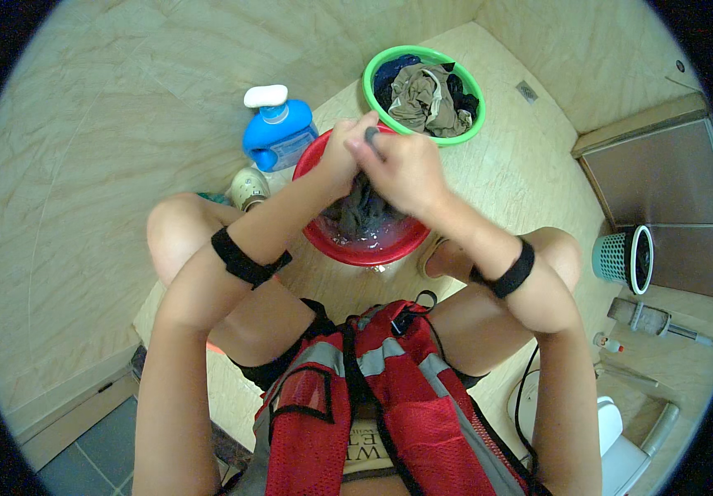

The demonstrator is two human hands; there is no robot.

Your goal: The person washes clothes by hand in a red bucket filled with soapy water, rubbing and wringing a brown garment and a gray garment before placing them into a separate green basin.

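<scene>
A red basin [410, 246] stands on the floor between my feet, with sudsy water and dark grey wet cloth [362, 217] in it. Over its far side my two hands meet, both closed. My left hand [345, 153] presses against my right hand [410, 169], and a small bit of the grey cloth shows between them. Most of what they grip is hidden by my fingers. Just beyond is a green basin [474, 132] holding a beige garment [423, 97] and dark clothes. A blue jug [280, 132] with a white cap is left of my left hand.
Tiled wall runs along the left. A floor drain [526, 91] lies at the far right. On the right are a teal basket [610, 256] with a dark liner, a flat mop head [639, 317], a small bottle [609, 342] and a white toilet [621, 455]. My knees flank the red basin.
</scene>
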